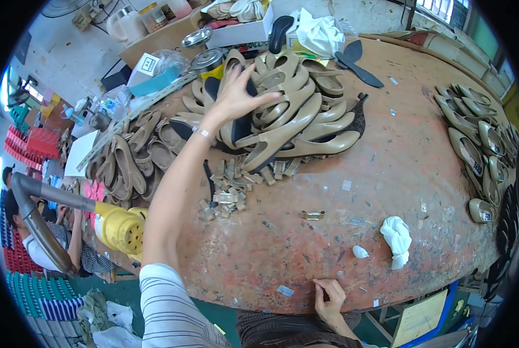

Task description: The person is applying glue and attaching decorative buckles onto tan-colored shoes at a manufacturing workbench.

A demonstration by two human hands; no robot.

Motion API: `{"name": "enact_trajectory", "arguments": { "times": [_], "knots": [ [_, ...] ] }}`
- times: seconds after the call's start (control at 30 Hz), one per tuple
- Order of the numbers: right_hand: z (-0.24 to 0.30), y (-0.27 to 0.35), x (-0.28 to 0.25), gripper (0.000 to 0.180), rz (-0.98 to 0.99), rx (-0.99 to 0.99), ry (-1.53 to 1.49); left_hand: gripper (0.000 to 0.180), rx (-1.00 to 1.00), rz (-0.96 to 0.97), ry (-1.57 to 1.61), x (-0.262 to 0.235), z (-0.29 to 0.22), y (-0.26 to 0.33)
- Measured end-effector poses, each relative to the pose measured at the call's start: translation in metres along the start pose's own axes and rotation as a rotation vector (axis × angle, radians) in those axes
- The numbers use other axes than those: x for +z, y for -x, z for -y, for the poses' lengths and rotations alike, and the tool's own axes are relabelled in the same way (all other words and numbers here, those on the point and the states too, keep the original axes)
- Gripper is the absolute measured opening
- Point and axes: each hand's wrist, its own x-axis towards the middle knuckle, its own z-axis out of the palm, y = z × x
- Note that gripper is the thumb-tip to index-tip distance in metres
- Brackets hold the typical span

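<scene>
My left hand is stretched far over a heap of beige slingback shoes. Its fingers and thumb are spread, and the fingertips lie over the shoes at the back of the heap. No shoe is plainly gripped. My right hand rests at the table's near edge, its fingers curled and thumb and forefinger brought together, with nothing visible in them. Below the heap lies a loose pile of small beige bow-like pieces. One more such bow piece sits alone on the worn table.
A crumpled white cloth and a small white lump lie at right. More shoes stand along the right edge and at left. Dark soles are behind. A yellow nozzle flanks my left arm; another person sits beyond.
</scene>
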Motion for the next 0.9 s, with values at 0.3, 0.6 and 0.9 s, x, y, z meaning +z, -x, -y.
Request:
{"name": "enact_trajectory", "arguments": {
  "times": [0.3, 0.6, 0.9],
  "knots": [
    [-0.001, 0.002, -0.002, 0.02, -0.016, -0.005, -0.026, 0.086, 0.039, 0.207, -0.213, 0.017, -0.105, 0.067],
    [-0.007, 0.008, -0.006, 0.019, -0.016, -0.027, -0.085, 0.063, 0.129, 0.07, -0.294, -0.048, -0.131, 0.178],
    [0.0, -0.005, -0.001, 0.018, 0.006, -0.027, -0.06, 0.099, -0.269, 0.543, -0.339, -0.106, -0.078, 0.42]
  ]
}}
